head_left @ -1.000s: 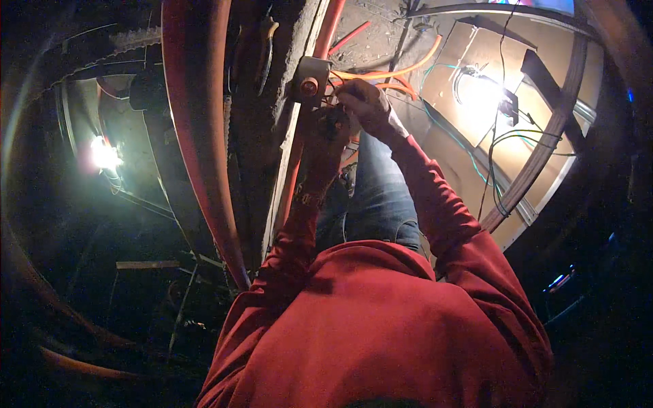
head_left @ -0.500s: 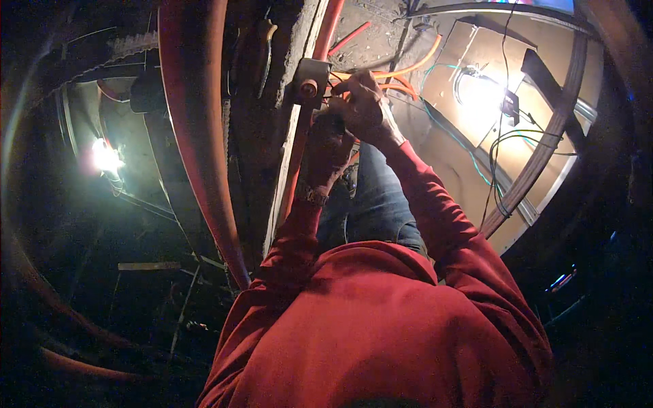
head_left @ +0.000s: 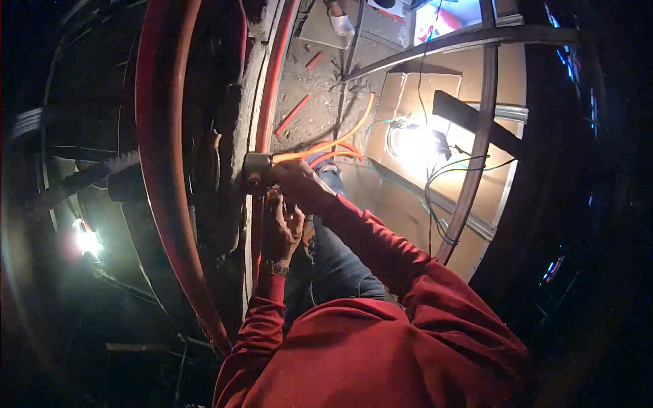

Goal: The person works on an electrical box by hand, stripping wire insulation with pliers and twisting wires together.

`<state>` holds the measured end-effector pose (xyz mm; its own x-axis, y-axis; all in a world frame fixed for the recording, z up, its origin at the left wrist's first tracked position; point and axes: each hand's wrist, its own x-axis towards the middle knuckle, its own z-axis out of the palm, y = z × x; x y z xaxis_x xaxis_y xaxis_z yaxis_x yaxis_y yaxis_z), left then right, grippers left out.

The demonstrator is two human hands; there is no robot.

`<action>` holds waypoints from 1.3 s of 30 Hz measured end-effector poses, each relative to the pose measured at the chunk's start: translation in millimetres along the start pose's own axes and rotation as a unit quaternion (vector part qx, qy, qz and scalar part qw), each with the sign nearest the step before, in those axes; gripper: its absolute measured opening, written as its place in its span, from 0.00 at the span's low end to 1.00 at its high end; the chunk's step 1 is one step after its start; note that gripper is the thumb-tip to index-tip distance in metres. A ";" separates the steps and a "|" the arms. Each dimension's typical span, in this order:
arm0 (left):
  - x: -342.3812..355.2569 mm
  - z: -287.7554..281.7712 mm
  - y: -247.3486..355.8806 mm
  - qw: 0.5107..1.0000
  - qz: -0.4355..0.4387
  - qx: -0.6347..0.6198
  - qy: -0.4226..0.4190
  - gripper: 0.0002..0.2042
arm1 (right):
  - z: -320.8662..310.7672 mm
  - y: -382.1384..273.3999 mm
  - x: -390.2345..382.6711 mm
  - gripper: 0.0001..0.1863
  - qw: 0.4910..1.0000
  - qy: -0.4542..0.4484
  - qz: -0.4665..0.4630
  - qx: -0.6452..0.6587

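Note:
A small grey junction box point(head_left: 257, 167) sits against a red conduit point(head_left: 270, 88) that runs along a rough wooden beam. Orange flexible tubing point(head_left: 326, 144) comes out of the box's right side and curves away. My right hand point(head_left: 299, 182) is at the box's right side with its fingers bent; the fingertips are mostly hidden. Just below it, my left hand point(head_left: 284, 228), with a watch on the wrist, has its fingers curled up toward the box's lower edge. Something small at its fingertips is too dark to make out.
A thick red pipe point(head_left: 160, 136) curves down on my left. A bright work lamp point(head_left: 416, 141) with loose cables lights pale boards on the right, crossed by a wooden pole point(head_left: 479, 143). Cut red conduit pieces point(head_left: 292, 114) lie ahead. Another lamp point(head_left: 87, 241) glows far left.
The whole view has shifted, so the box and hands appear lower and further left. My left hand has turned and its fingers show more; my right hand remains by the box.

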<state>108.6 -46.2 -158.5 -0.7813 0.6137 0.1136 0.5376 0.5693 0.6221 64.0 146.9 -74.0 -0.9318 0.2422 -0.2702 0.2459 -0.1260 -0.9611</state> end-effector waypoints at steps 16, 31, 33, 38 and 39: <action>41.2 -47.2 25.1 0.987 0.087 0.033 -0.128 0.17 | -26.7 65.9 -39.3 0.16 0.991 0.081 0.066 -0.085; 38.6 -4.6 53.3 0.912 -0.314 -0.264 0.019 0.13 | -29.6 67.0 -44.1 0.29 0.924 -0.109 0.148 0.335; 53.6 -20.8 69.5 0.796 -0.440 -0.416 0.009 0.13 | -30.1 62.3 -47.0 0.32 0.925 -0.128 0.117 0.339; 78.3 -46.9 84.6 0.878 -0.353 -0.324 0.013 0.12 | -28.0 59.1 -52.6 0.38 0.938 -0.117 0.120 0.302; 78.5 -47.8 82.6 0.880 -0.339 -0.332 0.012 0.12 | -28.3 60.7 -52.8 0.38 0.939 -0.119 0.128 0.296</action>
<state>76.5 22.9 -61.1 -0.8616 0.2394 -0.4476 -0.3534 0.3500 0.8675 135.6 153.7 -119.7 -0.9133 -0.0822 -0.3989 0.3440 -0.6799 -0.6476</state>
